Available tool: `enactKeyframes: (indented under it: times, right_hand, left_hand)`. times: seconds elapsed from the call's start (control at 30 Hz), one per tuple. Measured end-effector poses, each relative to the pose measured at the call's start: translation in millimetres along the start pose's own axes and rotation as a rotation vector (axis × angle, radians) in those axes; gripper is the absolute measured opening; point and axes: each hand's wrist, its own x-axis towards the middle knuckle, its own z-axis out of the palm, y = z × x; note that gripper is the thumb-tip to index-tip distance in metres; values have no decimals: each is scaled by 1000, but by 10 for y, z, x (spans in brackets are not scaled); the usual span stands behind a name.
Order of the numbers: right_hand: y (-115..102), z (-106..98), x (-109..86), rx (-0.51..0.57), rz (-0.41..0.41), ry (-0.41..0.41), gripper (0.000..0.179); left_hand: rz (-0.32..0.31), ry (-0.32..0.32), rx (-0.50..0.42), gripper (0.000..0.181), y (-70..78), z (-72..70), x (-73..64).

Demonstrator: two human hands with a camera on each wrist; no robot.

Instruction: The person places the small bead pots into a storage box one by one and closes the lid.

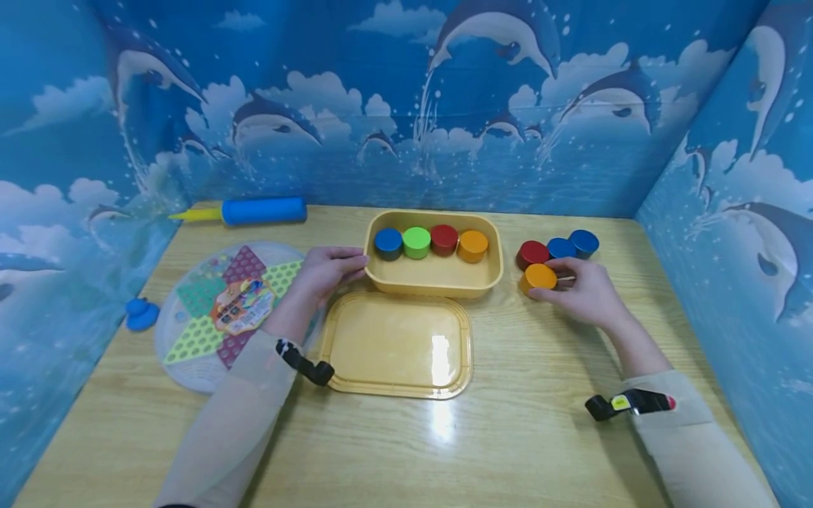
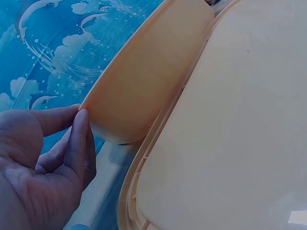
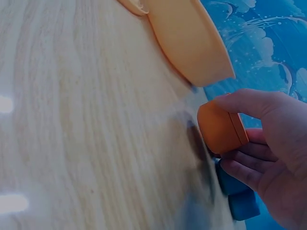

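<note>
My left hand [image 1: 327, 271] pinches the left rim of a tan plastic box [image 1: 438, 282] between thumb and fingers; the left wrist view shows this hand [image 2: 53, 158] at the box wall [image 2: 148, 72]. In a row inside the box stand a blue [image 1: 389, 244], a green [image 1: 416, 242], a red [image 1: 444, 240] and an orange round container [image 1: 473, 246]. Right of the box, my right hand [image 1: 584, 293] holds another orange round container [image 1: 538, 280] by its sides. A seam runs near one end of that container [image 3: 220, 127] in the right wrist view.
A red container [image 1: 532, 255] and two blue ones [image 1: 583, 243] stand behind my right hand. The box's flat lid [image 1: 394, 346] lies in front of it. At left are a round game board [image 1: 190, 339], a blue pump [image 1: 263, 211] and a small blue object [image 1: 141, 314].
</note>
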Motion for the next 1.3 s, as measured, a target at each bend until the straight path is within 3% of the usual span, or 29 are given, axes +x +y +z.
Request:
enactKeyframes:
  times: [0.47,0.83,1.3]
  right_hand:
    - [-370,-156,17,-3,-177,32,61]
    - [-756,-117,125,27,-253,-42,57]
    - [-1140,124,363,77,-355,-162,58]
  left_hand:
    - [-3,2,12,42,-26,-19,10]
    - [1,5,11,42,-33,-16,6]
    - [-6,12,20,40,-30,-6,34]
